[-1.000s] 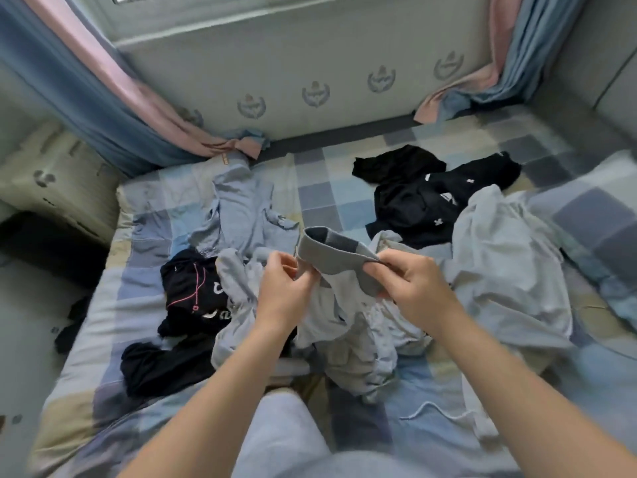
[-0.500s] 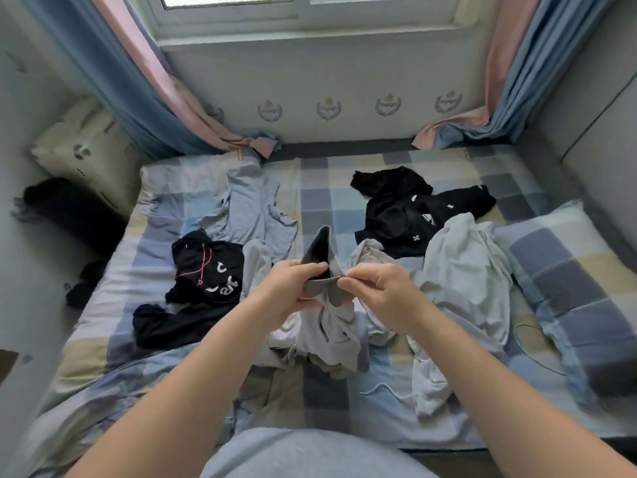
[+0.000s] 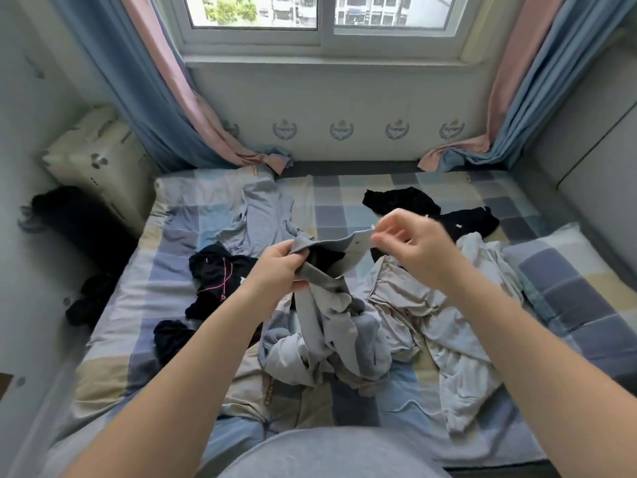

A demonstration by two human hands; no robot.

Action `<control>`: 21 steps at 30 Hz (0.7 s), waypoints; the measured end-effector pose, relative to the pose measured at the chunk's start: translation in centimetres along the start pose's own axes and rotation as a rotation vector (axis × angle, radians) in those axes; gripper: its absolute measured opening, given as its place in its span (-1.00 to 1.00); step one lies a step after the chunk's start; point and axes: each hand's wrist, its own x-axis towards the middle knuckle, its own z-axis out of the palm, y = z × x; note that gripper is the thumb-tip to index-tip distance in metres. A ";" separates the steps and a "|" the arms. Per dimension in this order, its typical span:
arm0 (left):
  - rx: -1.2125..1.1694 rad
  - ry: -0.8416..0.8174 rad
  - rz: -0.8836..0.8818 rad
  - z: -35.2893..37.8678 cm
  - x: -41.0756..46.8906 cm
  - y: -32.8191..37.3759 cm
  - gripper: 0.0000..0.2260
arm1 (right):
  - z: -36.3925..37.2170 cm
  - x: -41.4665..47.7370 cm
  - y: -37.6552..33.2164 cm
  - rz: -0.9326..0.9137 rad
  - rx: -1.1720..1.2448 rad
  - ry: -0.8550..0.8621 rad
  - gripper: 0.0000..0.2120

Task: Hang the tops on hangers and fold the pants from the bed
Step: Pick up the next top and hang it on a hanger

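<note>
Grey garment (image 3: 355, 243) between left hand (image 3: 275, 269) and right hand (image 3: 413, 248), above bed (image 3: 327, 208)

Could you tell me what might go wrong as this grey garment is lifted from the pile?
The right hand seems to pinch only a corner of the grey garment, so it may slip. Its lower part lies tangled with the pale garment, which lifting could drag along.

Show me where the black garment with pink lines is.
Head view, left half of the bed: the black garment lies beside the left hand, a pale blue garment beyond it.
</note>
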 end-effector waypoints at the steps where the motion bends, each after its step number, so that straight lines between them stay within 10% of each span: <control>1: 0.003 -0.037 0.023 -0.8 -0.5 0.6 -0.80 | 1.5 0.1 -0.5 0.006 -0.058 -0.103 -0.63; 5: -0.070 -0.204 0.063 -4.5 -2.3 2.5 -0.80 | 6.6 1.4 -2.2 0.070 -0.208 -0.228 -0.24; 10: -0.075 -0.174 0.115 -8.5 -3.9 3.7 -0.78 | 9.3 3.6 -5.0 -0.002 -0.199 -0.164 -0.85; 16: 0.610 0.103 0.343 -12.4 -4.2 3.3 -0.77 | 8.1 5.7 -10.8 -0.111 0.160 0.079 -0.81; 21: 0.586 0.261 0.447 -10.3 -4.3 5.0 -0.79 | 5.5 7.4 -15.7 -0.239 0.211 0.230 -0.86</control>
